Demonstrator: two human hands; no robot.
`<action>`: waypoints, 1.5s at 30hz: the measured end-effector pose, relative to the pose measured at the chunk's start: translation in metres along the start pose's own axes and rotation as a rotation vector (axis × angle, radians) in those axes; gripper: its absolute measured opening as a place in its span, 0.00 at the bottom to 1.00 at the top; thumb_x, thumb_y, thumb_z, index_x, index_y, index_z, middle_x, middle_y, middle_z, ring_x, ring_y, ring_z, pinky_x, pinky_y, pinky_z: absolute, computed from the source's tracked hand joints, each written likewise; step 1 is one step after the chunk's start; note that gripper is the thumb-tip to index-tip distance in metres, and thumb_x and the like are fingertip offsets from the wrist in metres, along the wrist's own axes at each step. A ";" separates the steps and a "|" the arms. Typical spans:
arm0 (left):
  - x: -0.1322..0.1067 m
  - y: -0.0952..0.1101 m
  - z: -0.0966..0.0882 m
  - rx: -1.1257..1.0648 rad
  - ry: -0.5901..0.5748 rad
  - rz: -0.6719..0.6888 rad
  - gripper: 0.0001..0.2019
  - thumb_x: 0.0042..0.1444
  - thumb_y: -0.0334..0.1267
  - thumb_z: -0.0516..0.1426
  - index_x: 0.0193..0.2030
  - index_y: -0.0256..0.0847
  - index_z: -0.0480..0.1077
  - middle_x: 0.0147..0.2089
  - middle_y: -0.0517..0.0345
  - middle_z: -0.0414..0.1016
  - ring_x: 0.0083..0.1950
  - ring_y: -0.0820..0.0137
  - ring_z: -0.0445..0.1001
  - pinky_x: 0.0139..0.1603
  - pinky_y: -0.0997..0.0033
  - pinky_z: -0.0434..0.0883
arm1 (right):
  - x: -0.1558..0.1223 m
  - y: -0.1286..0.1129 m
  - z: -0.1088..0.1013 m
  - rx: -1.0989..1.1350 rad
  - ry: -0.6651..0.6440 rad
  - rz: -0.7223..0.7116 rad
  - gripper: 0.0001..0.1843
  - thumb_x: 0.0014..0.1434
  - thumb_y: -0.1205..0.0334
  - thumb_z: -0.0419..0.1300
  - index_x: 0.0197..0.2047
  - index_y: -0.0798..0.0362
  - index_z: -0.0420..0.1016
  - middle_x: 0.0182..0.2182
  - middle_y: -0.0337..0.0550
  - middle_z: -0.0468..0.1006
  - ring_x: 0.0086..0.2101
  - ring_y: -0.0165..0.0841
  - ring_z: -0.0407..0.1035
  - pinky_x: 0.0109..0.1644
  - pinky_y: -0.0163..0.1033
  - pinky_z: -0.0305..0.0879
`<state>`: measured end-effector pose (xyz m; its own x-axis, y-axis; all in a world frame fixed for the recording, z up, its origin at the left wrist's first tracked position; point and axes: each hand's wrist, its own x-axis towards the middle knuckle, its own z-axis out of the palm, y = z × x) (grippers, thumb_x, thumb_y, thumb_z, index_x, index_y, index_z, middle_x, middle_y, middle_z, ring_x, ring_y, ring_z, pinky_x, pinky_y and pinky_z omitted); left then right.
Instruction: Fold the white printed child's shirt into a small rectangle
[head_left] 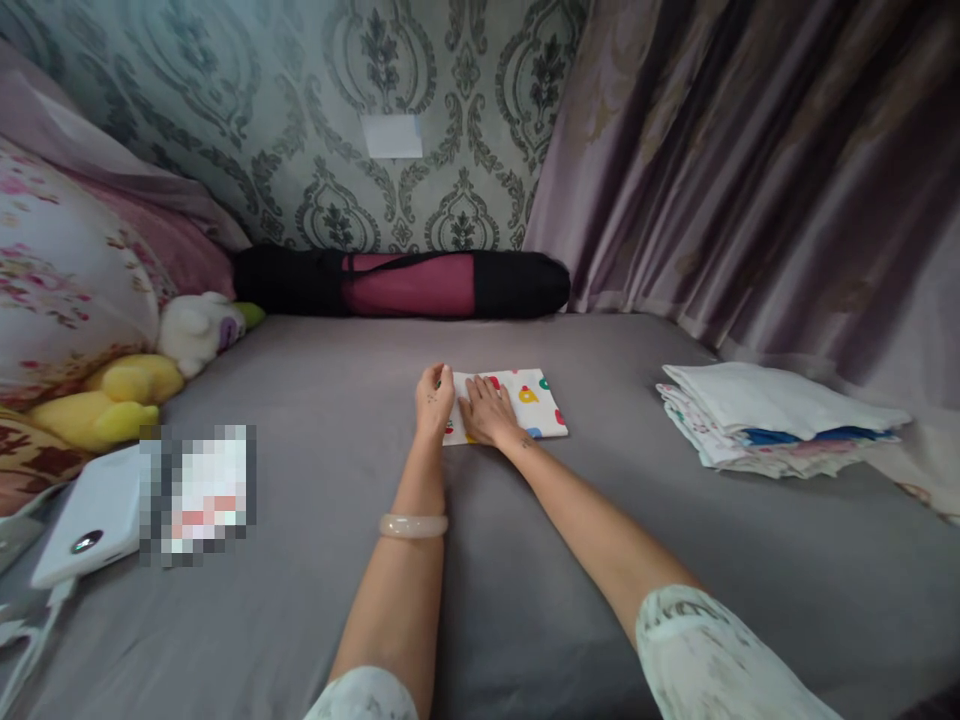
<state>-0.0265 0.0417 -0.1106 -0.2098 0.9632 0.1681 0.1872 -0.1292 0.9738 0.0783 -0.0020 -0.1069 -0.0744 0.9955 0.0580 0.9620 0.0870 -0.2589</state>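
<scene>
A folded white cloth (551, 405) with a colourful print of red, yellow, green and blue shapes lies flat on the grey sheet in front of me. My right hand (489, 410) is spread on top of it, palm down with the fingers stretched out. At the cloth's left edge is my left hand (434, 402), its fingers curled in and closed at the edge. The fingertips of that hand are partly hidden, as is the cloth beneath both hands.
A stack of folded cloths (780, 415) lies to the right. On the left are a white power bank (97, 515) with a cable, a blurred packet (210, 490), plush toys (191, 330) and a floral pillow (67, 270). A black and maroon long bag (409, 285) lies along the wall.
</scene>
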 end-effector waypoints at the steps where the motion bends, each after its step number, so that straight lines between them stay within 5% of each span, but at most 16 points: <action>1: -0.001 0.000 0.001 0.039 -0.018 0.025 0.13 0.61 0.41 0.51 0.46 0.38 0.72 0.48 0.44 0.76 0.52 0.60 0.73 0.56 0.59 0.67 | 0.000 0.002 -0.003 0.016 0.004 0.008 0.31 0.68 0.54 0.35 0.68 0.62 0.51 0.67 0.53 0.50 0.66 0.41 0.42 0.67 0.50 0.35; 6: -0.012 0.003 0.007 0.328 -0.130 0.199 0.15 0.61 0.35 0.50 0.53 0.37 0.69 0.53 0.41 0.73 0.56 0.59 0.70 0.59 0.59 0.64 | -0.004 0.017 -0.010 -0.032 0.124 0.023 0.29 0.68 0.56 0.36 0.67 0.61 0.53 0.67 0.54 0.51 0.66 0.40 0.39 0.67 0.52 0.31; 11: -0.020 0.001 0.014 0.673 -0.328 0.383 0.19 0.57 0.27 0.48 0.55 0.29 0.65 0.55 0.37 0.71 0.59 0.59 0.67 0.60 0.58 0.63 | -0.003 0.028 0.000 -0.054 0.023 0.049 0.30 0.68 0.55 0.38 0.68 0.59 0.51 0.68 0.53 0.48 0.66 0.43 0.41 0.66 0.55 0.33; 20: -0.027 -0.001 0.019 0.874 -0.365 0.452 0.20 0.61 0.30 0.44 0.58 0.30 0.62 0.61 0.38 0.66 0.66 0.56 0.58 0.64 0.53 0.58 | -0.004 0.036 -0.006 0.008 0.090 0.053 0.28 0.68 0.57 0.37 0.67 0.59 0.54 0.67 0.53 0.52 0.65 0.40 0.44 0.66 0.52 0.38; 23: -0.031 -0.001 0.023 0.932 -0.390 0.429 0.21 0.64 0.35 0.42 0.62 0.32 0.59 0.66 0.40 0.59 0.69 0.56 0.52 0.66 0.52 0.53 | -0.005 0.049 -0.012 -0.036 0.151 0.055 0.28 0.68 0.55 0.37 0.66 0.59 0.55 0.67 0.55 0.52 0.66 0.41 0.42 0.67 0.53 0.36; 31: -0.037 0.000 0.027 1.091 -0.522 0.326 0.28 0.66 0.47 0.40 0.66 0.31 0.54 0.71 0.39 0.47 0.72 0.53 0.44 0.69 0.50 0.45 | -0.005 0.065 -0.007 -0.073 0.048 0.077 0.30 0.68 0.52 0.36 0.68 0.57 0.53 0.68 0.50 0.51 0.66 0.41 0.40 0.67 0.54 0.35; 38: -0.036 0.004 0.021 1.078 -0.438 0.356 0.27 0.65 0.46 0.41 0.65 0.32 0.56 0.71 0.43 0.49 0.72 0.55 0.43 0.69 0.51 0.44 | 0.000 0.072 -0.016 -0.068 0.052 0.079 0.29 0.68 0.53 0.36 0.67 0.57 0.54 0.67 0.52 0.51 0.66 0.41 0.42 0.67 0.54 0.36; 41: -0.034 0.005 0.017 1.088 -0.344 0.265 0.29 0.65 0.47 0.39 0.66 0.32 0.55 0.71 0.44 0.48 0.72 0.54 0.41 0.69 0.49 0.43 | 0.000 0.078 -0.015 -0.074 0.092 0.128 0.30 0.68 0.53 0.36 0.67 0.60 0.53 0.67 0.53 0.51 0.66 0.42 0.42 0.67 0.53 0.36; 45: -0.032 0.003 0.015 1.110 -0.381 0.145 0.31 0.64 0.47 0.37 0.68 0.31 0.52 0.72 0.43 0.47 0.72 0.54 0.42 0.69 0.48 0.45 | 0.000 0.082 -0.010 -0.066 0.091 0.151 0.30 0.68 0.53 0.37 0.67 0.59 0.52 0.67 0.53 0.52 0.65 0.42 0.44 0.66 0.53 0.37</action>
<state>-0.0049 0.0141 -0.1156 0.1462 0.9889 0.0264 0.9565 -0.1481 0.2514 0.1596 0.0048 -0.1185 0.0932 0.9894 0.1112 0.9759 -0.0687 -0.2072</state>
